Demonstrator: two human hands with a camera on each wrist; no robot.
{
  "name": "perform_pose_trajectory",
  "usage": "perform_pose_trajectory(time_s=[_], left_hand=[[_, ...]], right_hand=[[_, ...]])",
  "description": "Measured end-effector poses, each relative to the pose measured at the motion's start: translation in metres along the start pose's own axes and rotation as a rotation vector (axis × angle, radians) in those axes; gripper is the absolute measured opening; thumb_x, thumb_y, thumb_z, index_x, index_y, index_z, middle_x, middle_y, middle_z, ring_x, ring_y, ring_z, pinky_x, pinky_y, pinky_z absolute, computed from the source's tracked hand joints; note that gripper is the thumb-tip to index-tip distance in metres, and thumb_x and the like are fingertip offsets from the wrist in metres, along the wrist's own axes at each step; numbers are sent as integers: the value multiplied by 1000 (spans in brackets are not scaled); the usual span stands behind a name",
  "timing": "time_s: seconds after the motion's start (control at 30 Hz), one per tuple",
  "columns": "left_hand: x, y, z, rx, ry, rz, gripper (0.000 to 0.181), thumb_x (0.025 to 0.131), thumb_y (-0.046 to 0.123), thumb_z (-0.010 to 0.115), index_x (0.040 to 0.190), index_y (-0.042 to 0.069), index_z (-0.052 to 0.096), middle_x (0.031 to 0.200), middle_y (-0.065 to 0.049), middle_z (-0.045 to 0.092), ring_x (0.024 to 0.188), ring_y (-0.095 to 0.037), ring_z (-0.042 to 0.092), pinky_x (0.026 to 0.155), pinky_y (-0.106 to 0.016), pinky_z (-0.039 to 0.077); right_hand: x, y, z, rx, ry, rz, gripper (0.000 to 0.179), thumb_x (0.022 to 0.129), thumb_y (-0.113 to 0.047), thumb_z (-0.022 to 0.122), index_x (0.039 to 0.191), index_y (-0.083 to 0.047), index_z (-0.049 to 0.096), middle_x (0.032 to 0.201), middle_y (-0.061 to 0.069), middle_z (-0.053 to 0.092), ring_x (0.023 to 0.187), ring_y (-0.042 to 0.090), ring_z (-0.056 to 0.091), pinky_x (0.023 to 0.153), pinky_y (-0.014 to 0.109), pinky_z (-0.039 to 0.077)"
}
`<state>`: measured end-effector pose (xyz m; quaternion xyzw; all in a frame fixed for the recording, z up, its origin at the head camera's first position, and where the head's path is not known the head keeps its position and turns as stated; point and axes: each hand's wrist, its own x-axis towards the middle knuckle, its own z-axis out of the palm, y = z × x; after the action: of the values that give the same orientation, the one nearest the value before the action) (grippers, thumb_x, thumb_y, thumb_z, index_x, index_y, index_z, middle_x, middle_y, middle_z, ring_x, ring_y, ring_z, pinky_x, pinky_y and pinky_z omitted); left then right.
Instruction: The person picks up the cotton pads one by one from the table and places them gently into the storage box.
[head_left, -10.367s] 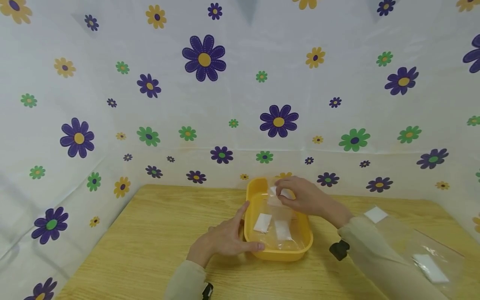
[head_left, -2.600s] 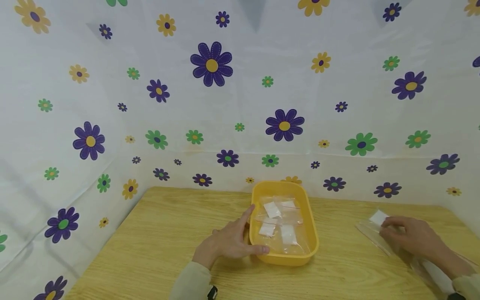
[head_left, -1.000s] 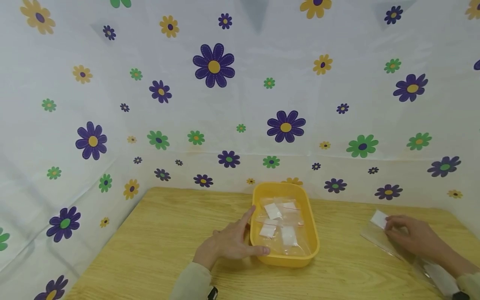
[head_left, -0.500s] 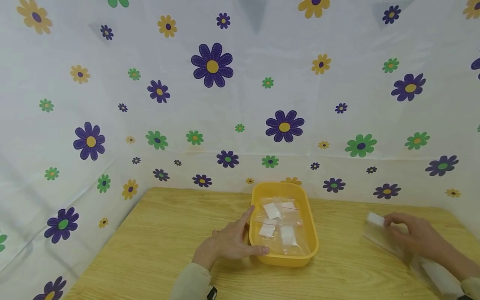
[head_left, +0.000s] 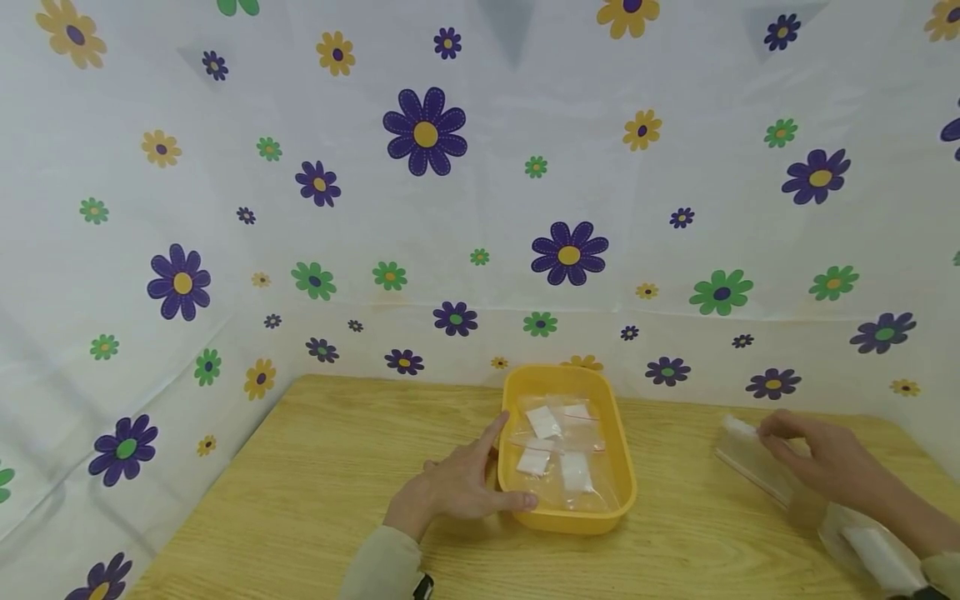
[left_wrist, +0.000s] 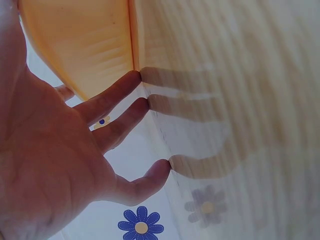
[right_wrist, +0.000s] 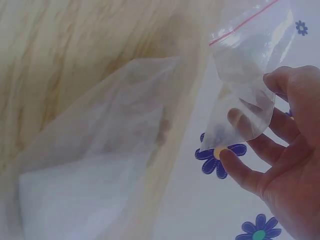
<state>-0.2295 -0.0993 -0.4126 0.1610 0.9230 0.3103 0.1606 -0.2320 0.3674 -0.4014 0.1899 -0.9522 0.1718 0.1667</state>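
My right hand [head_left: 836, 467] pinches a clear zip bag [right_wrist: 237, 62] between thumb and fingers at the table's right side. The bag's far end shows white in the head view, and its red seal line shows in the right wrist view. Spread around the left side of a yellow plastic tray [head_left: 573, 522], my left hand [head_left: 457, 483] touches it with the thumb at the near rim and the index finger along the side. Other fingertips of that hand [left_wrist: 55, 155] rest on the tabletop. Inside the tray lie several clear bags [head_left: 592, 433], with flat white pieces in them.
Another clear bag with a white piece [head_left: 885, 554] lies under the right forearm at the near right. The wood-grain table [head_left: 322, 475] ends at a white flower-printed sheet [head_left: 337, 225] that hangs behind and on both sides.
Over the longer span, bags were set in the tray and the right hand went right. In the last second it has gripped the bag there and raised its edge. The left hand stays put.
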Motion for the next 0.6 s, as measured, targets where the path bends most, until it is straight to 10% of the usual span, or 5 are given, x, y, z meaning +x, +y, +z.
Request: perform_pose_trajectory(time_s=[0.6], left_hand=[[0, -1, 1, 6, 4, 1, 111, 67, 78, 62, 149, 44, -5, 136, 3, 53, 130, -26, 46, 95, -83, 14]], right_hand=[[21, -44, -13, 10, 63, -56, 9, 89, -16, 66, 94, -23, 66, 95, -2, 70, 78, -8, 54, 59, 22, 50]])
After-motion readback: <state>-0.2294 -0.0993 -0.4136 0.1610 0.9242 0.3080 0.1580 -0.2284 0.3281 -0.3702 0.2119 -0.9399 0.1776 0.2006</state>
